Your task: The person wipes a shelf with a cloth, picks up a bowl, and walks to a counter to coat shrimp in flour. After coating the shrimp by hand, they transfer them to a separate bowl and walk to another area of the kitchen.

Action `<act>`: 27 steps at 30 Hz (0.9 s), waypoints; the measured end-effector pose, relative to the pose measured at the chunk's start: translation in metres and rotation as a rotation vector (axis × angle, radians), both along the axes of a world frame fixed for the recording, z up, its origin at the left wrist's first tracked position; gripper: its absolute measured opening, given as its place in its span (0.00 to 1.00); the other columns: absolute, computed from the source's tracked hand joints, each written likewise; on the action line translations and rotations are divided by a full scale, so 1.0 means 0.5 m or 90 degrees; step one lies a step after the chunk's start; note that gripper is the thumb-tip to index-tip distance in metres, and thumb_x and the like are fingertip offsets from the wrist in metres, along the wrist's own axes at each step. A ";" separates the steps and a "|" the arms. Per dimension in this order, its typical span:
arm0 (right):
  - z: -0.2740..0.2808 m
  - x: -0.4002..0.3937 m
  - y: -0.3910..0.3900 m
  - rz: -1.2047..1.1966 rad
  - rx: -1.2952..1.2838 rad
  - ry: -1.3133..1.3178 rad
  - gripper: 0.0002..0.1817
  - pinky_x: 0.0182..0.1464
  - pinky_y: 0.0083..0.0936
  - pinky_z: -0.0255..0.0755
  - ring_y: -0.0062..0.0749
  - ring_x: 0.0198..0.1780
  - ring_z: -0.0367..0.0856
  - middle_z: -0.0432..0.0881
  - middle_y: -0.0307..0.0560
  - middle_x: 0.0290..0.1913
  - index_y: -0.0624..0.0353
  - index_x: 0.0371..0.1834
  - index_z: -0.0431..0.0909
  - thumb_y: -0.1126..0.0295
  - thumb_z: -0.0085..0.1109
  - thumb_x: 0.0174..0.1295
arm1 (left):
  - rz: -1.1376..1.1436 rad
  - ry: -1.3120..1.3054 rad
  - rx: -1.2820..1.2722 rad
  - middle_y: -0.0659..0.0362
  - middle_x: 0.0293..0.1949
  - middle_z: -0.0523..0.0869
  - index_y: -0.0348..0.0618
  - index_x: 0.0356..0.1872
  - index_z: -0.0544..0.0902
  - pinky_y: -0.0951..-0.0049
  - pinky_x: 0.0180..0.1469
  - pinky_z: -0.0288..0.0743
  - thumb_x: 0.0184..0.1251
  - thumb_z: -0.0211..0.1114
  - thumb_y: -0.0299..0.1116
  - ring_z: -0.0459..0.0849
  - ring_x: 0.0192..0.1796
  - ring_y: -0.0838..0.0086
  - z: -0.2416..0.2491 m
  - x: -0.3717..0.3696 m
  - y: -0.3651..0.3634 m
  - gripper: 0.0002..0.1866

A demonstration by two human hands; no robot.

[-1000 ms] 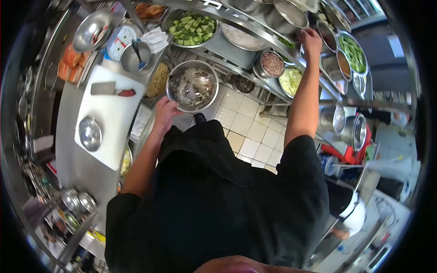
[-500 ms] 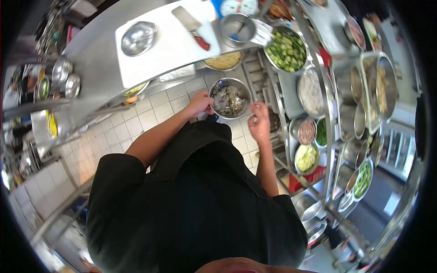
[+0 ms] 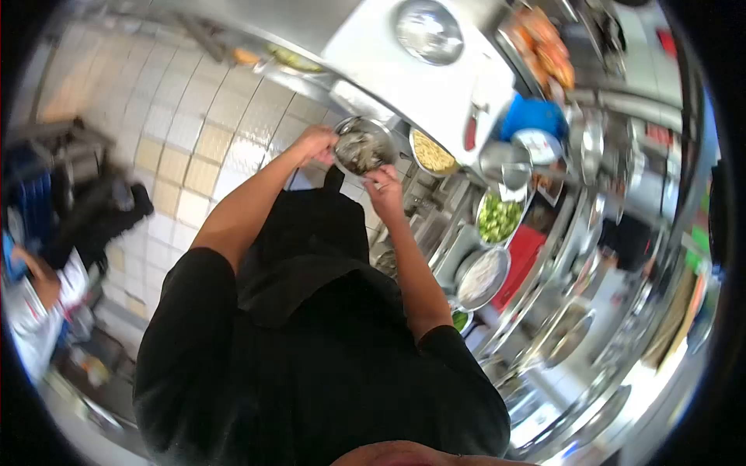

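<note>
L hand (image 3: 315, 145): grasping bowl (image 3: 387, 143) rim
R hand (image 3: 385, 189): at rim, can't tell if gripping
Bowl: nr counter (image 3: 268, 17) edge; hold lvl w/ both, avoid spill

Cannot make out any word, label, brand, number or sign, even on the round white dial (image 3: 536, 146), too blurred here to read.

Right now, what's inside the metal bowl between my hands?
The metal bowl holds a heap of greyish, wet-looking pieces, with some bare inner wall showing beside them. The heap hides the bottom, and blur keeps me from naming them.
</note>
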State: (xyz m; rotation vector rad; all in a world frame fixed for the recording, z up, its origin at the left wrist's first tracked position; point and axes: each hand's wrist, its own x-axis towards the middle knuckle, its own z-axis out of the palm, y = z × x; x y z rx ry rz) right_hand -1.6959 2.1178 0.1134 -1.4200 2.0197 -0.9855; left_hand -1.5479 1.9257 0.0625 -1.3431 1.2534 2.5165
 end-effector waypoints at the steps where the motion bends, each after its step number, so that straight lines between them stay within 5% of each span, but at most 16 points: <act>1: -0.028 -0.018 -0.021 -0.002 0.040 -0.017 0.05 0.45 0.32 0.70 0.44 0.40 0.75 0.75 0.51 0.38 0.62 0.29 0.80 0.78 0.65 0.48 | 0.081 0.025 0.051 0.51 0.34 0.82 0.36 0.39 0.76 0.66 0.32 0.83 0.57 0.60 0.34 0.84 0.29 0.65 -0.007 0.001 0.003 0.13; 3: -0.040 -0.036 -0.084 -0.090 0.065 -0.122 0.04 0.42 0.31 0.70 0.41 0.37 0.75 0.75 0.49 0.34 0.62 0.28 0.80 0.76 0.65 0.51 | 0.247 0.082 0.146 0.52 0.36 0.83 0.38 0.42 0.76 0.66 0.36 0.83 0.61 0.60 0.35 0.83 0.30 0.66 -0.037 0.002 0.006 0.13; 7: -0.168 -0.152 -0.173 0.012 0.092 0.133 0.05 0.39 0.33 0.70 0.39 0.34 0.74 0.76 0.49 0.29 0.62 0.26 0.78 0.76 0.67 0.50 | 0.398 0.054 0.163 0.57 0.40 0.83 0.42 0.46 0.77 0.70 0.38 0.79 0.65 0.58 0.37 0.83 0.32 0.70 -0.171 0.065 0.080 0.13; 9: -0.194 -0.187 -0.222 0.014 0.153 0.152 0.11 0.46 0.36 0.70 0.45 0.41 0.77 0.80 0.55 0.39 0.63 0.34 0.80 0.65 0.65 0.55 | 0.479 0.008 0.173 0.59 0.40 0.83 0.42 0.46 0.77 0.72 0.37 0.78 0.65 0.57 0.36 0.82 0.32 0.72 -0.231 0.124 0.131 0.12; 15: -0.309 -0.271 -0.357 -0.113 0.359 0.311 0.29 0.49 0.35 0.67 0.47 0.45 0.77 0.81 0.53 0.40 0.59 0.46 0.78 0.42 0.55 0.58 | 0.786 -0.128 0.196 0.63 0.33 0.81 0.44 0.39 0.77 0.75 0.36 0.76 0.66 0.56 0.34 0.78 0.30 0.79 -0.342 0.252 0.322 0.06; 19: -0.274 -0.239 -0.396 -0.101 0.286 0.112 0.27 0.49 0.34 0.67 0.44 0.44 0.77 0.82 0.52 0.39 0.66 0.42 0.77 0.47 0.57 0.59 | 0.799 -0.158 0.224 0.64 0.33 0.80 0.45 0.37 0.77 0.77 0.36 0.75 0.65 0.56 0.34 0.76 0.28 0.81 -0.355 0.233 0.386 0.05; 24: -0.242 -0.279 -0.340 -0.087 0.401 0.199 0.23 0.42 0.32 0.66 0.33 0.35 0.74 0.80 0.46 0.33 0.65 0.36 0.77 0.52 0.61 0.59 | 0.610 -0.104 0.196 0.63 0.32 0.81 0.42 0.43 0.78 0.79 0.31 0.73 0.62 0.58 0.31 0.76 0.26 0.81 -0.365 0.116 0.371 0.10; 27: -0.202 -0.258 -0.274 -0.090 0.310 0.210 0.18 0.36 0.26 0.65 0.27 0.30 0.70 0.76 0.40 0.26 0.63 0.31 0.77 0.56 0.63 0.59 | 0.570 0.058 0.181 0.63 0.32 0.81 0.40 0.45 0.77 0.80 0.29 0.72 0.63 0.59 0.34 0.77 0.26 0.80 -0.344 0.007 0.328 0.12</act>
